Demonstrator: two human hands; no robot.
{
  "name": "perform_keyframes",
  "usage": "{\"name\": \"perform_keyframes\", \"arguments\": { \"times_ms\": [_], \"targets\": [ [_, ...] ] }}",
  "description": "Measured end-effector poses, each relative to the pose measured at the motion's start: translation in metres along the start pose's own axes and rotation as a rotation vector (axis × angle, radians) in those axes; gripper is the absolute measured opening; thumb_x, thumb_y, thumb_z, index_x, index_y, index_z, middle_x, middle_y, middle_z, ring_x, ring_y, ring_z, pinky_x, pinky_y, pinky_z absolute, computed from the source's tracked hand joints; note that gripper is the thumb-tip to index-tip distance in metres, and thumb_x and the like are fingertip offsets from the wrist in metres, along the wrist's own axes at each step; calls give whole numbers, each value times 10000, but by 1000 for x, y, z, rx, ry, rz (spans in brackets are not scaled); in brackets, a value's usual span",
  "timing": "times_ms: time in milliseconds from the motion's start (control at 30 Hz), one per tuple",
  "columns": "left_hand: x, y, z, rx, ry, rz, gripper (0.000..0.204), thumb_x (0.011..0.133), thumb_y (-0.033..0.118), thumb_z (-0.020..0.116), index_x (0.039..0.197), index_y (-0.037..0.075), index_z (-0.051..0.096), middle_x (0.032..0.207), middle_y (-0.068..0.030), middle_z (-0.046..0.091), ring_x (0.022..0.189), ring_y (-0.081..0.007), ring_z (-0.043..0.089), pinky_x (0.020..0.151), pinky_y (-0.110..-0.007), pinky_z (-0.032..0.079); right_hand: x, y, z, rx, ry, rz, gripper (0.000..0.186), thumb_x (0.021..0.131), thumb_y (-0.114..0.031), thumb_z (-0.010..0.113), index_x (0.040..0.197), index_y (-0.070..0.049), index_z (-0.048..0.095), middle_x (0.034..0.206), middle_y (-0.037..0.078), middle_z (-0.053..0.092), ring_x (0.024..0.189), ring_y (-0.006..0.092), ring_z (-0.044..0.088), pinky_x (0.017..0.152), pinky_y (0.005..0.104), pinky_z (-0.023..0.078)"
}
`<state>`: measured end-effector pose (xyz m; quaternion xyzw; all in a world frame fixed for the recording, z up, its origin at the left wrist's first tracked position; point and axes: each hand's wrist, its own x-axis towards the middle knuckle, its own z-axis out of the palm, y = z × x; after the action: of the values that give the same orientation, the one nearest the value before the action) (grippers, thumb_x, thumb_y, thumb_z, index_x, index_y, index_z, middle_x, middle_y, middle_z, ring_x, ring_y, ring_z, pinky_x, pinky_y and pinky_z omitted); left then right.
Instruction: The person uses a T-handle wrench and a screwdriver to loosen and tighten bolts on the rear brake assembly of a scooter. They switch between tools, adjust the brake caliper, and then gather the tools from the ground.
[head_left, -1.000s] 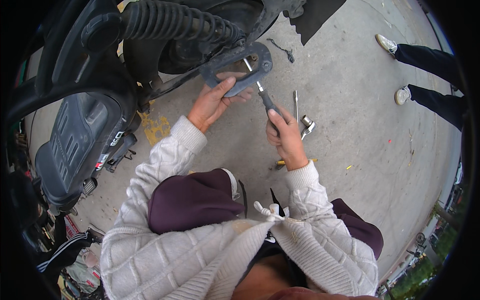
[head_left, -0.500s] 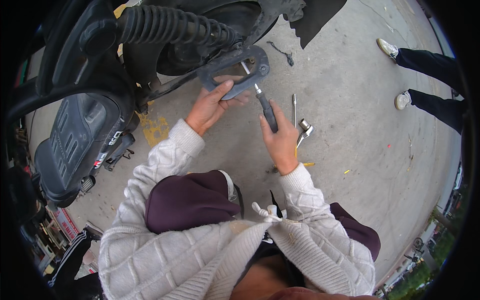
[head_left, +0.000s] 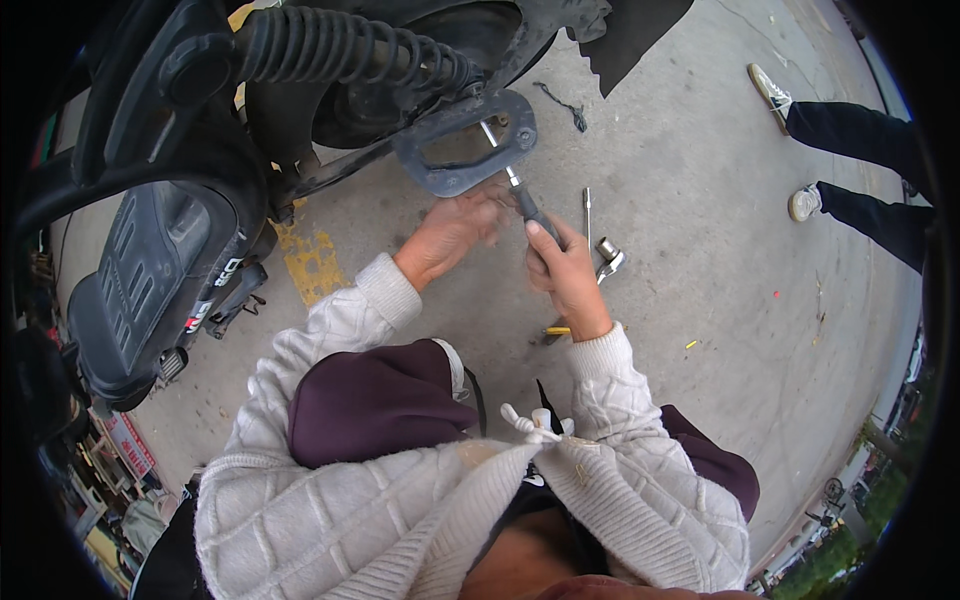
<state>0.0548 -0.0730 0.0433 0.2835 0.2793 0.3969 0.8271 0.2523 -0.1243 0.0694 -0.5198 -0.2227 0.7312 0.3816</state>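
My right hand is closed around the black handle of a screwdriver-like driver. Its silver shaft runs up into the opening of a dark grey oval frame beside the scooter's shock absorber. The shaft's far tip is hidden behind the frame's upper edge. My left hand is just below the frame, close to the driver's shaft. Motion smears its fingers, so whether they touch the shaft or hold anything cannot be made out.
A black scooter fills the left side. On the concrete to the right lie a ratchet with a socket, a thin metal rod and a yellow-handled tool. Another person's legs stand at the right.
My left hand has let go of the oval frame and moved down and right toward the driver's shaft. My right hand has shifted its grip on the handle. The bystander's far foot has turned.
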Motion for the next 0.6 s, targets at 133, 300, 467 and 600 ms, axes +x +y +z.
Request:
{"name": "perform_keyframes", "arguments": {
  "times_ms": [133,300,467,600],
  "targets": [
    [14,-17,13,194,16,-124,464,989,236,590,1401,52,480,1142,-23,601,1074,-122,551,873,-280,448,2,12,17,-747,288,-670,372,919,-269,692,1181,-23,597,756,108,680,554,217,617,530,341,485],
    [24,-14,14,218,-40,-70,466,1006,173,540,1435,41,417,1217,-65,594,1119,-149,542,951,-310,437,-1,25,23,-1124,526,-615,414,873,-286,724,1206,-70,605,934,204,705,782,390,686,628,431,528],
    [23,-7,13,120,-89,-105,526,994,265,590,1438,53,403,1312,-117,573,1224,-199,526,1073,-382,392,6,23,21,-937,428,-690,395,911,-299,687,1214,-65,587,788,115,671,595,279,632,522,368,475],
    [25,-5,12,126,-87,-107,510,989,277,596,1418,59,427,1284,-126,594,1192,-203,559,1048,-395,424,9,13,1,-107,-68,-129,357,993,-397,563,1177,-93,590,612,-20,481,429,86,386,410,239,290]
  ]
}}
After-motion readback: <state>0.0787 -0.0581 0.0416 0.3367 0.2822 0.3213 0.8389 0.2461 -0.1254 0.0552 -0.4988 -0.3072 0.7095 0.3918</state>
